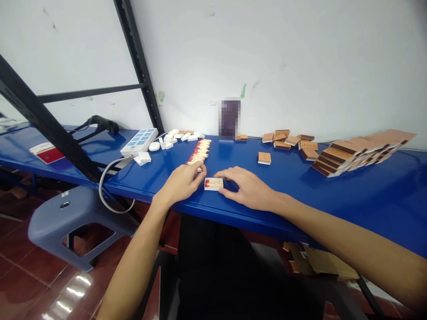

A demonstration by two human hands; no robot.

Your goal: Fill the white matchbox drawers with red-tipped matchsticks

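A small white matchbox tray [214, 187] lies near the front edge of the table, partly filled with red-tipped matches. My right hand [248, 186] holds its right end, forefinger at the far side and thumb at the near side. Just left of the tray, my left hand [182, 183] is curled, thumb and forefinger closed together with match ends showing between them. It covers the near end of a long pile of loose matches [200, 151], red heads to the left. How many matches the fingers grip is hidden.
White empty trays [173, 137] lie behind the pile, near a white power strip [140, 141]. One matchbox [264, 158] stands alone; several matchbox covers [290, 140] and a stacked heap [360, 151] lie right. A black metal post [138, 58] rises left. A stool [76, 218] stands below.
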